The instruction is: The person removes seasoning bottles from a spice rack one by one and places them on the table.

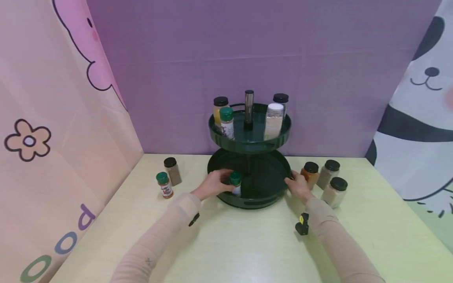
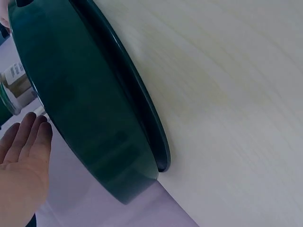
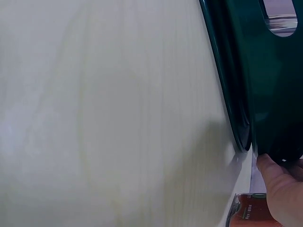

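Note:
A dark green two-tier turntable [image 1: 249,202] stands on the table. On the front left of its lower tier sits a spice jar with a green cap [image 1: 235,179], upright. My left hand [image 1: 214,184] reaches over the rim beside this jar, thumb and fingers on either side of it. In the left wrist view the fingers [image 2: 29,135] are nearly straight, tips close to the jar [image 2: 19,80]; the thumb is hidden. At the right side of the lower tier, my right hand [image 1: 299,184] grips the rim, its thumb [image 3: 269,166] against the outer wall.
The upper tier [image 1: 249,147] carries several jars around a metal post [image 1: 249,110]. Left on the table stand a green-capped jar [image 1: 164,185] and a black-capped jar [image 1: 173,172]. Three black-capped jars, including an orange one [image 1: 310,177], stand close by my right hand. A purple cloth [image 1: 170,98] hangs behind.

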A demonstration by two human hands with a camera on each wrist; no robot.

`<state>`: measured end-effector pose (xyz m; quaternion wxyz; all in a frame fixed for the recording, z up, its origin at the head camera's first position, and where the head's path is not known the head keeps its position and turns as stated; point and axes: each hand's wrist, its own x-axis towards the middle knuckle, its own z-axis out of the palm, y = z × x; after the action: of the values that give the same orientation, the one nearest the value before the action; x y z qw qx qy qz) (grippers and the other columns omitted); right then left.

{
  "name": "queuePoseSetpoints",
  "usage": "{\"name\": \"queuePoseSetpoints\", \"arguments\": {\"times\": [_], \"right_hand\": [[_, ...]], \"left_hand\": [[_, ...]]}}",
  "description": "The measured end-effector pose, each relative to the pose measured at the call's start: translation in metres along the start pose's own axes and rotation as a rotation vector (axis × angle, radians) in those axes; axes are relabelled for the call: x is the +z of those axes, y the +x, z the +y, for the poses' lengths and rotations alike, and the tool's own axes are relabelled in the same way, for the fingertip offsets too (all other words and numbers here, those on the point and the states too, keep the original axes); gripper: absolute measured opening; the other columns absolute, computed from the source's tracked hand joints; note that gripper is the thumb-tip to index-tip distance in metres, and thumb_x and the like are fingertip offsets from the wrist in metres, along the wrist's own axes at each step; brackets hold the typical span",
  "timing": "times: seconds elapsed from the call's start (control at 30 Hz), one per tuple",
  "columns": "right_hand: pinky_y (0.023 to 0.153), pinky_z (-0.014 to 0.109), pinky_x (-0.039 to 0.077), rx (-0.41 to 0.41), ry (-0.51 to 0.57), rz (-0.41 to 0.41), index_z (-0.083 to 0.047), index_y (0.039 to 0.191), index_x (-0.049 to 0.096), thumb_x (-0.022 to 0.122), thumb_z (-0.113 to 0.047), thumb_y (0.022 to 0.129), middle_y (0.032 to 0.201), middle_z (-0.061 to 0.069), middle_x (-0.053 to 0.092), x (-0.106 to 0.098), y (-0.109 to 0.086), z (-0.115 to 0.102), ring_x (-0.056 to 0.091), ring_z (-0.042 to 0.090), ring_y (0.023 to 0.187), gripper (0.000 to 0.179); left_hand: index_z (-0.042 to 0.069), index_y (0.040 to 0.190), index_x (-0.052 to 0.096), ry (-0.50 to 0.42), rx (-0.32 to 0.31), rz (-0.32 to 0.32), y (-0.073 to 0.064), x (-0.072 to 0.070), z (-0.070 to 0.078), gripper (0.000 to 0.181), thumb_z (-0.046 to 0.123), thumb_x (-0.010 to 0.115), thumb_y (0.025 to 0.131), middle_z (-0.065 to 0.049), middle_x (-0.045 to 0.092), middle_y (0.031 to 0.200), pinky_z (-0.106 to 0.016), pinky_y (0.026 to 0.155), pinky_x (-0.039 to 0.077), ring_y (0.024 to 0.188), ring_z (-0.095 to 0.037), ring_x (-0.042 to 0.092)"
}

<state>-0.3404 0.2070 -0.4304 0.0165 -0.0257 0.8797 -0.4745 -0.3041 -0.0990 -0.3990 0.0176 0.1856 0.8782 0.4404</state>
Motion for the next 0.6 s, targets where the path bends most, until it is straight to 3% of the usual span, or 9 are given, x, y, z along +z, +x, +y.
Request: {"name": "queuePoseSetpoints", "arguments": {"times": [0.2, 0.37, 0.6], "right_hand": [[0.107, 0.046, 0.029, 0.005, 0.011, -0.006, 0.010, 0.140, 0.023, 0.040, -0.008, 0.093, 0.140, 0.030, 0.031, -0.001, -0.001, -0.001, 0.032, 0.039, 0.130, 0.053], [0.108, 0.046, 0.029, 0.010, 0.012, -0.007, 0.010, 0.140, 0.022, 0.040, -0.008, 0.093, 0.141, 0.030, 0.030, -0.001, -0.002, -0.001, 0.031, 0.039, 0.131, 0.054], [0.107, 0.047, 0.030, 0.007, 0.008, -0.006, 0.010, 0.140, 0.023, 0.040, -0.009, 0.093, 0.141, 0.030, 0.031, 0.000, -0.001, 0.000, 0.032, 0.040, 0.130, 0.053]], "left_hand": [[0.003, 0.122, 0.055, 0.016, -0.013, -0.006, 0.001, 0.006, 0.004, 0.053, 0.019, 0.074, 0.076, -0.011, 0.063, 0.113, -0.035, 0.085, 0.050, 0.100, -0.022, 0.059], [0.002, 0.116, 0.058, 0.038, -0.018, 0.026, 0.003, 0.012, 0.000, 0.049, 0.021, 0.075, 0.075, -0.008, 0.065, 0.102, -0.030, 0.078, 0.051, 0.089, -0.017, 0.059], [0.003, 0.110, 0.060, 0.024, -0.035, 0.050, 0.004, 0.015, -0.002, 0.042, 0.021, 0.075, 0.074, -0.008, 0.066, 0.097, -0.028, 0.076, 0.051, 0.085, -0.016, 0.059]]}}
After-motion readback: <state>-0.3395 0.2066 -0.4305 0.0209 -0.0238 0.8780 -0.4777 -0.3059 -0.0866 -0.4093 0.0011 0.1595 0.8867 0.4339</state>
